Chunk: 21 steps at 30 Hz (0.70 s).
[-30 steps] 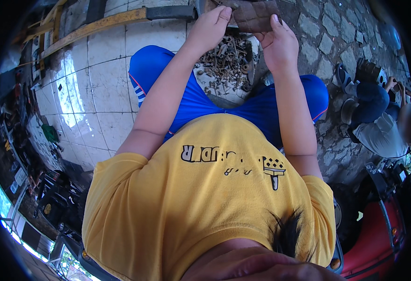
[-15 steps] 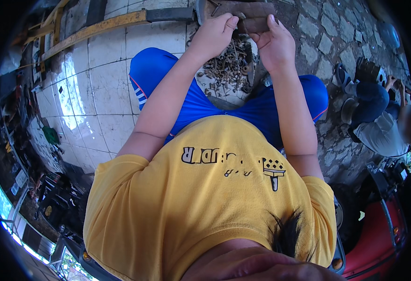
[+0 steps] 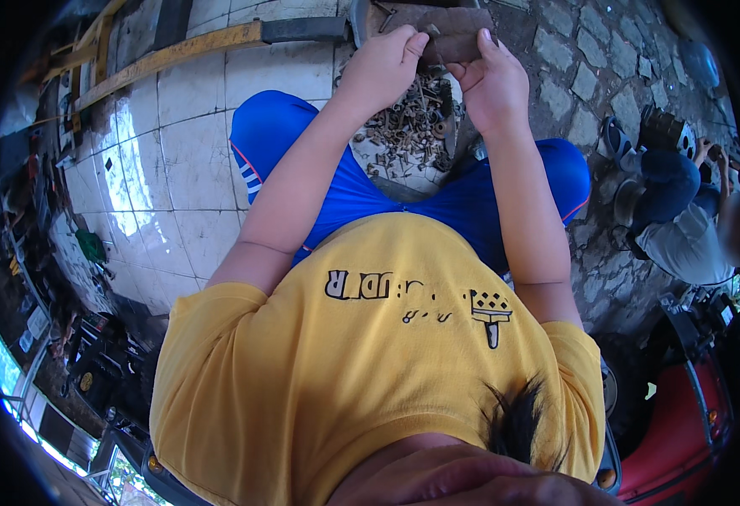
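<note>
Both my hands are raised over the far edge of a heap of small metal parts. My left hand (image 3: 385, 69) is closed in a pinch, its thumb and fingertips together at the left end of a dark brown flat piece (image 3: 452, 49). At the other end is my right hand (image 3: 496, 84), thumb up and fingers curled against the piece. Its exact kind is too unclear to tell. Below, bolts, nuts and washers (image 3: 408, 135) lie loose on the floor between my knees. A rusty brown tray (image 3: 378, 15) with a bolt in it stands just beyond my hands.
White floor tiles (image 3: 201, 177) lie to the left, under a yellow metal frame (image 3: 184, 61). Rough stone paving (image 3: 585, 51) is on the right, where another person (image 3: 682, 236) sits low with hands at work. A red vehicle part (image 3: 673, 422) is at lower right.
My hands have shifted only slightly; the right one has moved a little left and its thumb has dipped a bit. Both stay at the brown piece.
</note>
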Tool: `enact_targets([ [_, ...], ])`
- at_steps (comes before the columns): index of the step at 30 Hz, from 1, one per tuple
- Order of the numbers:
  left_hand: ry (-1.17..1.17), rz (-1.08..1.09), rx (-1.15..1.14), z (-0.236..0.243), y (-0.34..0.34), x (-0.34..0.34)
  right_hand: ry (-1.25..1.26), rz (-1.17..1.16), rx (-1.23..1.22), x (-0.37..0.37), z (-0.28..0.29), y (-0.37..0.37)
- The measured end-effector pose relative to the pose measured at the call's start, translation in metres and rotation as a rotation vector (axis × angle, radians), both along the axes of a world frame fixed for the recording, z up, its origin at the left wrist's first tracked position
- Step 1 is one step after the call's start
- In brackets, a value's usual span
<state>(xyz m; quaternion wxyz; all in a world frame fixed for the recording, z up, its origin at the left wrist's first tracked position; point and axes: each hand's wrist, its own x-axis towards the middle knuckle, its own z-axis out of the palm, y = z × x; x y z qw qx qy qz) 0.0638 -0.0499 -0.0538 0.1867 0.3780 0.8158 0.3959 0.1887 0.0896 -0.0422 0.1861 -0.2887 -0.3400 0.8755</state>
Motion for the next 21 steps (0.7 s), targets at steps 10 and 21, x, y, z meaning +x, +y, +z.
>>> enact_targets([
  [10,0.009,0.054,0.044,0.006,-0.007,-0.005,0.021,-0.031,-0.022,0.003,0.006,-0.005],
  [21,0.144,0.089,-0.014,0.009,-0.003,-0.006,0.027,-0.008,-0.036,0.004,0.021,-0.011],
])
